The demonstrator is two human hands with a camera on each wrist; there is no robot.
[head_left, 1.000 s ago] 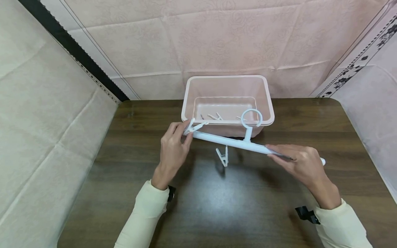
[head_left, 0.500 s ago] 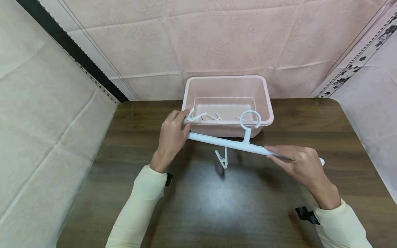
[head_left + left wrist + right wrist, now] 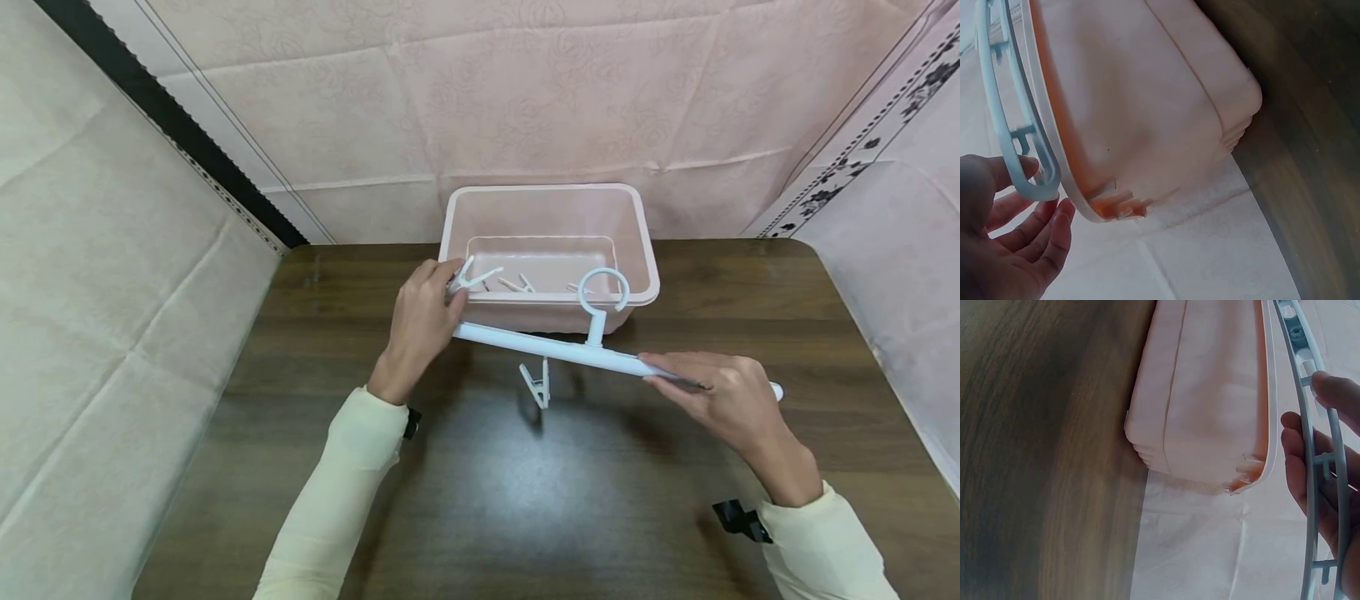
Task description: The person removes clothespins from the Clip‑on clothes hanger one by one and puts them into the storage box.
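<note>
A pale blue-white clothes hanger (image 3: 555,345) is held above the table, its hook (image 3: 604,283) pointing up. My right hand (image 3: 723,398) grips the hanger near its right end, thumb and fingers on the bar. At the other end my left hand (image 3: 423,321) pinches a white clothespin (image 3: 474,275), which sits just above the hanger's left tip. In the left wrist view the thumb lies by the rounded hanger end (image 3: 1038,181), and the clothespin is mostly hidden. A second white clothespin (image 3: 537,385) shows right below the bar; whether it is clipped on, I cannot tell.
A pink plastic bin (image 3: 551,192) stands behind the hanger at the table's far edge. Inside lie several clothespins (image 3: 517,284). The dark wooden table (image 3: 480,517) spreads in front, with pale cloth (image 3: 540,100) around its back and sides.
My left hand has moved up, taking the clothespin from the hanger's left end to a little above it. The right hand and the hanger stay nearly still.
</note>
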